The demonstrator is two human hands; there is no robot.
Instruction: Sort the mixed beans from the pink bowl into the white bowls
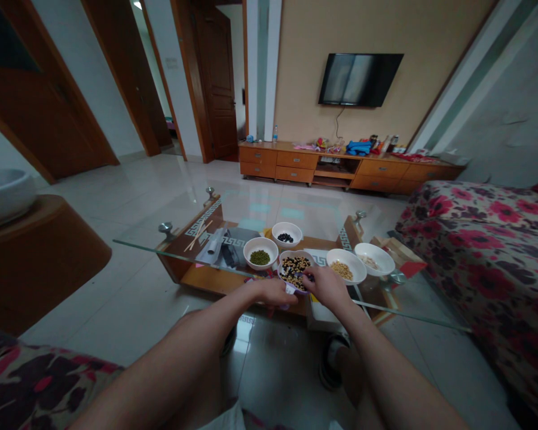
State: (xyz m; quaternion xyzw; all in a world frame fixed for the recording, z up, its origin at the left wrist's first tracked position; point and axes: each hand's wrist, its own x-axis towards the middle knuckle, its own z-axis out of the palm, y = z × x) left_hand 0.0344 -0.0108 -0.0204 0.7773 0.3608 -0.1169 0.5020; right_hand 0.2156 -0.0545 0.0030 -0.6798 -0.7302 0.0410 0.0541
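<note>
A white bowl of mixed black and yellow beans [295, 270] is tilted just above the glass tabletop [174, 251]. My left hand [271, 292] grips its lower edge, where a small purple-and-white object [289, 289] shows. My right hand [326, 286] lies against the far side, its fingers reaching over the beans. Close by stand white bowls of green beans [260, 255], black beans [286, 237], yellow beans [345, 267] and pale beans or nuts [374, 260]. Part of the tilted bowl is hidden behind my fingers.
Chopsticks [198, 235] and dark packets lie on the wooden shelf under the glass. A floral sofa [484, 257] runs along the right. A wooden side table [31, 263] holds a basin at left. A low wooden cabinet [341, 167] stands far back beneath a wall-mounted television [361, 79].
</note>
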